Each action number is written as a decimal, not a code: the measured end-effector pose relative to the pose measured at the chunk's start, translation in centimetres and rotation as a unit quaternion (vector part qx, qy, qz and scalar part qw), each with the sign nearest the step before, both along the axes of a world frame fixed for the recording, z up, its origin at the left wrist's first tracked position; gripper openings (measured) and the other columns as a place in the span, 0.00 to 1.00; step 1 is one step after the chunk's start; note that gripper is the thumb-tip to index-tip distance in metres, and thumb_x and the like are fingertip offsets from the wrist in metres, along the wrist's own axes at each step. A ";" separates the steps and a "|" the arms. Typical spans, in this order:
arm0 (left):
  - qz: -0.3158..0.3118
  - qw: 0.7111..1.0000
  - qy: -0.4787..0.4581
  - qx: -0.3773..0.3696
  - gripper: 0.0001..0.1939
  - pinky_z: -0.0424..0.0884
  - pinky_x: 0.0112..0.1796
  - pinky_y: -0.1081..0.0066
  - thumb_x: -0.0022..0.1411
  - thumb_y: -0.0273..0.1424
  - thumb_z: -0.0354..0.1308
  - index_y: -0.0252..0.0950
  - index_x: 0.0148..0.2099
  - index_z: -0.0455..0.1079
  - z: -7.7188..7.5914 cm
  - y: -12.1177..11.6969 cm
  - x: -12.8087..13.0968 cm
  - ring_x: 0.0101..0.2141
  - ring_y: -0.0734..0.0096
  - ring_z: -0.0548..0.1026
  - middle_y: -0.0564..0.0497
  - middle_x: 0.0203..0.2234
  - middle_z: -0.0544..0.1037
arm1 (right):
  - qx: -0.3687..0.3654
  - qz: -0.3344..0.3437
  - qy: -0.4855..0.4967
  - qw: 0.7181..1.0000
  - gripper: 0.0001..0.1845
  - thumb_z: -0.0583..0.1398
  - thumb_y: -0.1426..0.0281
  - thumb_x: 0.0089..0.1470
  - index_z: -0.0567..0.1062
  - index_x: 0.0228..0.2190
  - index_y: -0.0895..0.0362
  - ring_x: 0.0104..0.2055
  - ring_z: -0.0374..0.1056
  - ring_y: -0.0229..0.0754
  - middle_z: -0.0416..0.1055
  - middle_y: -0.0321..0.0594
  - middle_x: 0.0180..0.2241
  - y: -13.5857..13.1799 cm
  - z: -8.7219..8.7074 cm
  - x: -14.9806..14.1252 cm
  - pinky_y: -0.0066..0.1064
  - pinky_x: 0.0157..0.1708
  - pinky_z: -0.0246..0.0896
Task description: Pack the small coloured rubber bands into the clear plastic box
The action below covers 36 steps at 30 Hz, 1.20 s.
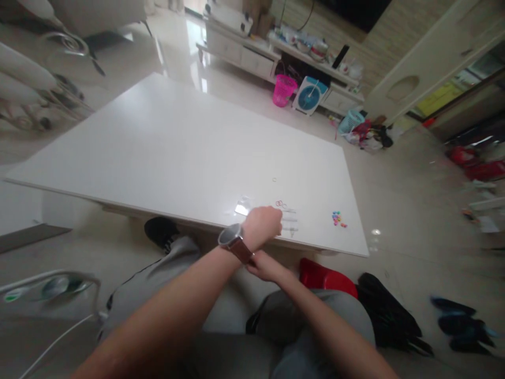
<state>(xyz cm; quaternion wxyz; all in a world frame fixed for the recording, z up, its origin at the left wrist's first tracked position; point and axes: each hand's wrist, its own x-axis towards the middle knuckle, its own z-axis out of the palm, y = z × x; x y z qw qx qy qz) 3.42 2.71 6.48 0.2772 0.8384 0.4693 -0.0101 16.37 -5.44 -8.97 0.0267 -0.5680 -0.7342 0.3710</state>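
Note:
My left hand [263, 225], with a brown-strapped watch [233, 240] on the wrist, rests on the near edge of the white table [177, 147], fingers curled under and hidden. Just beyond it lie red rubber bands [281, 203], a clear plastic bag [243, 206] and small clear strips [290, 220]. My right hand [265, 267] sits below the table edge, mostly hidden behind my left wrist. A small pile of colourful beads [337, 218] lies to the right, and a single small ring [274, 180] sits farther back.
A red stool [325, 278] and black items [389, 310] lie on the floor by my knees. A pink basket [284, 89], a blue fan [310, 96] and a white TV cabinet [244, 50] stand beyond the table. Clutter sits on the floor at right.

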 end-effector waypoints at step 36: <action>0.082 0.997 -0.006 -0.011 0.16 0.73 0.45 0.61 0.68 0.36 0.53 0.37 0.52 0.75 1.3 3.7 -7.8 0.47 0.54 0.80 0.39 0.47 0.82 | 0.107 -0.227 -0.079 0.965 0.03 0.66 0.76 0.44 0.78 0.22 0.59 0.31 0.72 0.40 0.77 0.40 0.23 28.6 2.7 5.9 0.28 0.36 0.64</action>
